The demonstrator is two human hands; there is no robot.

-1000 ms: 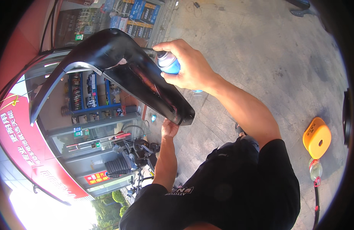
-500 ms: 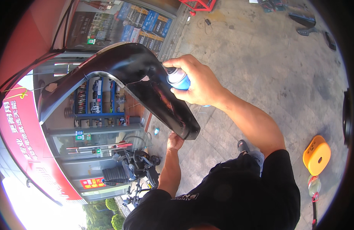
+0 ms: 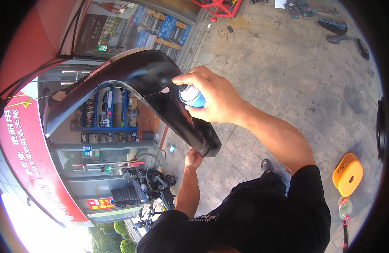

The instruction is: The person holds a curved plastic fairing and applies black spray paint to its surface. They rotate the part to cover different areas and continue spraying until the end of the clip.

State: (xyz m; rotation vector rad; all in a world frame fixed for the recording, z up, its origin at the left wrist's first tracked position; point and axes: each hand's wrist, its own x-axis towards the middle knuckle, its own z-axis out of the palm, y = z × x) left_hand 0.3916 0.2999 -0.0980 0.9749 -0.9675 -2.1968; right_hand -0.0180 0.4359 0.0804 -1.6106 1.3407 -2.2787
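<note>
A long, bent black molded panel [image 3: 148, 67] fills the middle left of the view, with a pale scuffed patch near its bend. A thin line and yellow tie [image 3: 26, 102] show by its far-left end. My left hand [image 3: 193, 158] grips the panel's lower right end, its fingers partly hidden behind it. My right hand [image 3: 211, 95] is closed around a silver-and-blue spray can [image 3: 191, 97] just over the panel's right arm, with the index finger on the nozzle.
A red awning [image 3: 32, 38], shopfront shelves [image 3: 111, 109] and a parked scooter [image 3: 148, 185] are at left. On the paving [image 3: 270, 71] lie a red frame [image 3: 219, 6], dark parts [image 3: 331, 25], a yellow stool [image 3: 347, 173] and a plastic bottle [image 3: 345, 206].
The panel and both hands appear lower and further right as the view has shifted. In the last half second the can has moved slightly left and down along the panel.
</note>
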